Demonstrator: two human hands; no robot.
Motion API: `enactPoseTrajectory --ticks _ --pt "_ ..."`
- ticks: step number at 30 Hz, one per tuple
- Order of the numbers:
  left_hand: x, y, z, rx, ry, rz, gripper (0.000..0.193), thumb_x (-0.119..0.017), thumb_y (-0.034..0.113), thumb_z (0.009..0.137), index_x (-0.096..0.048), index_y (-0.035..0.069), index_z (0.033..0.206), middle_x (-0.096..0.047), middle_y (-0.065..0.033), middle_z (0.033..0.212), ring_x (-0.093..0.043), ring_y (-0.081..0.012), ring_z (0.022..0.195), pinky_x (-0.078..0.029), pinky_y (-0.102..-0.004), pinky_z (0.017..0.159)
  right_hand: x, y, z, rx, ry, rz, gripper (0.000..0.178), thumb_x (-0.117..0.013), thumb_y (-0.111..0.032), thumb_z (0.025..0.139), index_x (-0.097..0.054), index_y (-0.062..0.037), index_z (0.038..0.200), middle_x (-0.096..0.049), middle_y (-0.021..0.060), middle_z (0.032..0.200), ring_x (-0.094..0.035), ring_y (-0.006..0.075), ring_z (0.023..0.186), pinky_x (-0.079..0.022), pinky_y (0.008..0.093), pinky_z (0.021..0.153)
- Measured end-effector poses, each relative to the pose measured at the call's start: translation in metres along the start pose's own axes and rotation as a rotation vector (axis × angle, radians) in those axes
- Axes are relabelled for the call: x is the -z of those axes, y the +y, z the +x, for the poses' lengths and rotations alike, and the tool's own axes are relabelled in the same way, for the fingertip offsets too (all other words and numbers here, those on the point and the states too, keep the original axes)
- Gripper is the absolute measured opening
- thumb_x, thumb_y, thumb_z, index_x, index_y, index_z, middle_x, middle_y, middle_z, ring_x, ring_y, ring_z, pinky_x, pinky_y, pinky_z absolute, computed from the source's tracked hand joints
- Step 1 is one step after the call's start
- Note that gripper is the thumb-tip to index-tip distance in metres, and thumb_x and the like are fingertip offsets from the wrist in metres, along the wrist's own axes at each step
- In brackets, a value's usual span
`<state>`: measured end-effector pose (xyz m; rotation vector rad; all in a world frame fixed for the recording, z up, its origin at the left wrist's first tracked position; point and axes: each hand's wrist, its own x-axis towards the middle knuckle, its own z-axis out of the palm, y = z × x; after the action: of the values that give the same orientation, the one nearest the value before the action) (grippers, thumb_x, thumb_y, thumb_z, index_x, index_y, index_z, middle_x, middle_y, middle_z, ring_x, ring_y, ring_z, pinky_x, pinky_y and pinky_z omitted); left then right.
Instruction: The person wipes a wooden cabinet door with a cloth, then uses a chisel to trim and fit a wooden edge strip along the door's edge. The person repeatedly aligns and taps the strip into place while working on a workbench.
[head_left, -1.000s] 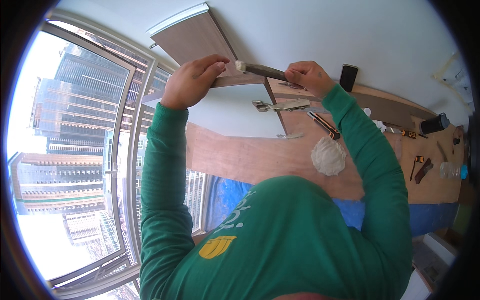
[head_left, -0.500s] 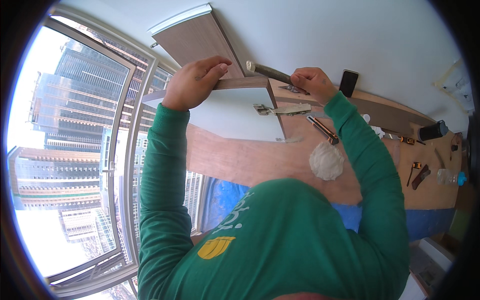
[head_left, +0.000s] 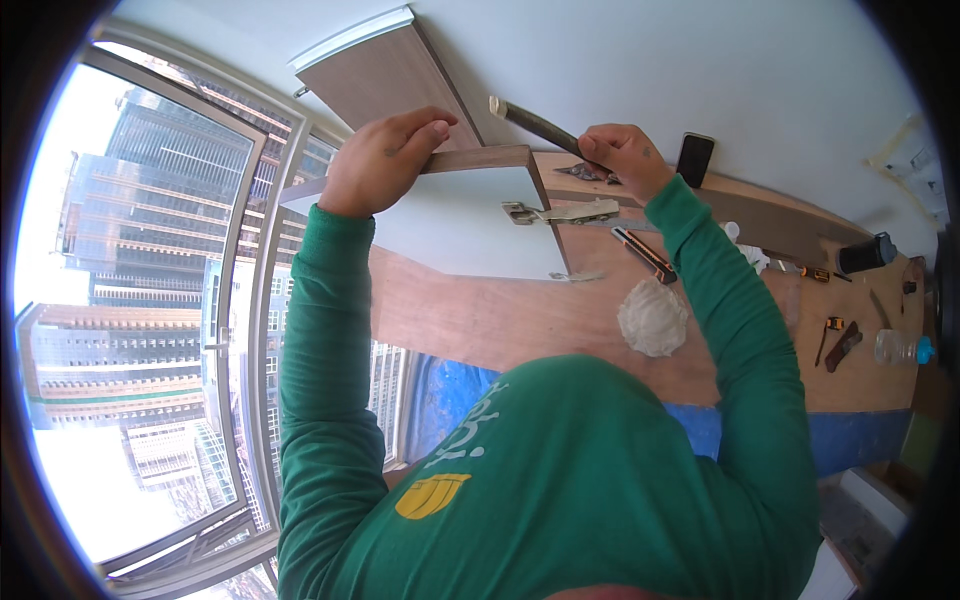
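A cabinet door panel (head_left: 450,225) with a white face and wood-look edge stands upright on the wooden worktop. My left hand (head_left: 380,165) is closed over its top edge, fingers curled to the far side. In my right hand (head_left: 625,158) is a dark rod with a pale blunt tip (head_left: 535,124), held in a fist and pointing left above the panel's corner. What its other end looks like is hidden by my hand. A metal hinge (head_left: 520,213) is fixed to the panel's white face, with a pale, worn-looking arm reaching past the panel's right edge.
Another wood-look panel (head_left: 385,80) leans on the wall behind. On the worktop (head_left: 480,310) lie a utility knife (head_left: 645,255), a round white cloth-like pad (head_left: 653,318), a screwdriver (head_left: 815,273) and a bottle (head_left: 895,347). A phone (head_left: 695,158) leans at the wall; a window (head_left: 225,330) fills the left.
The rod's pale tip has risen, so the rod slants more steeply. My right hand has moved up slightly. My left hand keeps its place on the panel.
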<state>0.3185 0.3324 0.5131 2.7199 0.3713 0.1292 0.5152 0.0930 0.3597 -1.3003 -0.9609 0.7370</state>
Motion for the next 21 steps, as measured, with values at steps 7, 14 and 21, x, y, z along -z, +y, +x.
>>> enactPoseTrajectory --ticks 7,14,21 --pt "0.001 -0.006 0.002 -0.044 -0.014 -0.028 0.044 -0.047 0.039 0.107 -0.074 0.009 0.125 -0.077 -0.0171 0.104 -0.074 -0.0343 0.097 -0.055 -0.0402 0.089 -0.034 -0.043 0.019 0.102 -0.126 -0.060 0.057 -0.073 -0.062 0.096 -0.070 -0.0083 0.077 -0.044 -0.0061 0.064 -0.039 0.0086 0.063 -0.031 0.0301 0.057" --pt "0.002 0.010 0.002 0.009 -0.012 -0.038 0.043 -0.048 0.038 0.106 -0.073 0.008 0.125 -0.077 -0.0179 0.106 -0.074 -0.0343 0.099 -0.055 -0.0402 0.090 0.003 0.006 0.009 0.027 -0.030 -0.013 0.058 -0.072 -0.064 0.097 -0.071 -0.0086 0.078 -0.045 -0.0053 0.064 -0.040 0.0090 0.063 -0.031 0.0303 0.058" --pt "0.004 0.000 -0.003 0.022 -0.070 -0.092 0.042 -0.049 0.036 0.107 -0.073 0.007 0.127 -0.078 -0.0169 0.110 -0.075 -0.0323 0.104 -0.055 -0.0398 0.092 -0.029 -0.037 0.022 0.163 -0.183 -0.033 0.057 -0.073 -0.064 0.095 -0.074 -0.0085 0.081 -0.049 -0.0046 0.067 -0.043 0.0094 0.066 -0.033 0.0302 0.061"
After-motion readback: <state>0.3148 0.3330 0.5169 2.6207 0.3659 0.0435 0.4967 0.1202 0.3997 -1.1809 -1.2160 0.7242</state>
